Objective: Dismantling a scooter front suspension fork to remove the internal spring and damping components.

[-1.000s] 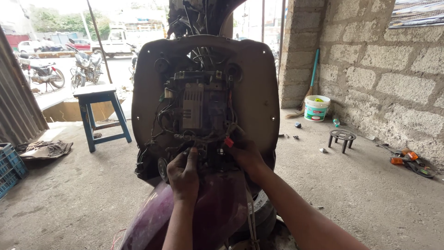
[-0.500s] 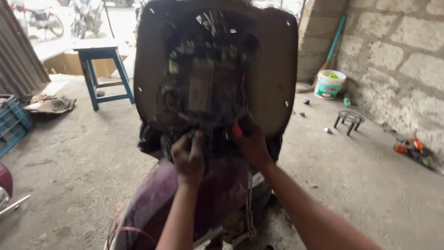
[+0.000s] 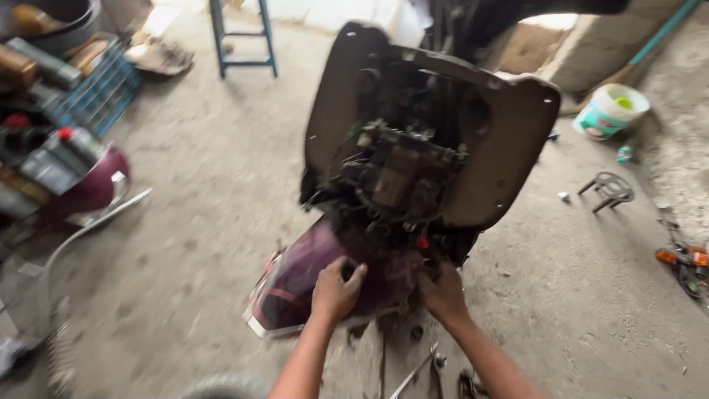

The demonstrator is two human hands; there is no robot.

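Head view: both our hands on a stripped scooter.
Our left hand (image 3: 336, 290) curls its fingers onto the maroon body panel (image 3: 295, 281); our right hand (image 3: 443, 292) presses closed fingers beneath the exposed wiring (image 3: 399, 177), whose grip we cannot tell. Behind stands a blue stool (image 3: 244, 37); a white bucket (image 3: 609, 111) sits right.

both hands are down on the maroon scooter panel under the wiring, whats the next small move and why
Probably a gentle tug of the maroon panel toward the body. The left hand grips its upper edge and the right hand sits at its right end below the exposed wiring, so easing it first would show whether anything catches. The picture is blurred.
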